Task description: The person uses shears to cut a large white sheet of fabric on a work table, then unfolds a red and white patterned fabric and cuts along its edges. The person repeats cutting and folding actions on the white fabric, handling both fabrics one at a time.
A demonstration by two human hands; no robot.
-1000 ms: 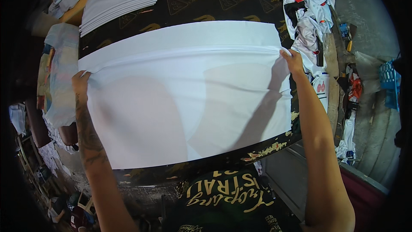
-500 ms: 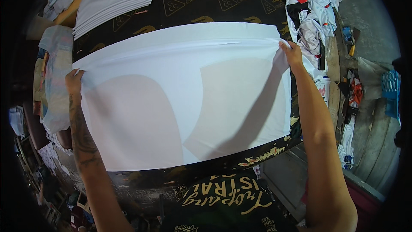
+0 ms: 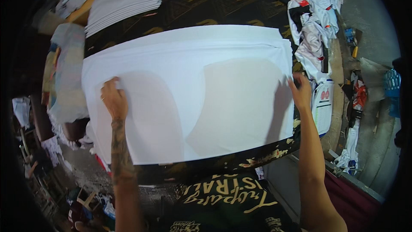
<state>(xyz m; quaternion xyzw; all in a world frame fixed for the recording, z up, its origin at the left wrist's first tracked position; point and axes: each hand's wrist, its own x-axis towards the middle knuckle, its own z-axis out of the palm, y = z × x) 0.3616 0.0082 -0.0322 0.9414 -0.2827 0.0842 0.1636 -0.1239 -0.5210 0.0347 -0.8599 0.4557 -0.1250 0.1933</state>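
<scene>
A broad white fabric sheet point(image 3: 193, 99) lies flat over a dark patterned table top point(image 3: 193, 0), with large pale beige curved shapes showing faintly on it. Along its far edge are layered strips or folds. My left hand point(image 3: 113, 96) rests on or just over the sheet's left part, fingers apart and slightly bent, holding nothing visible. At the sheet's right edge, my right hand point(image 3: 301, 90) has its fingers apart and empty, casting a shadow on the fabric. I cannot tell whether the right fingertips touch it.
A stack of folded white pieces point(image 3: 122, 4) sits at the back left. Crumpled white garments point(image 3: 313, 43) line the right side near a printed white paper or board point(image 3: 322, 107). A pale plastic-covered pile point(image 3: 64, 73) is on the left; a blue plastic basket point(image 3: 392, 90) is at the far right.
Both hands have let go of the sheet's far edge. My left hand moved right and down onto the sheet; my right hand came down along the right edge. The sheet lies flatter.
</scene>
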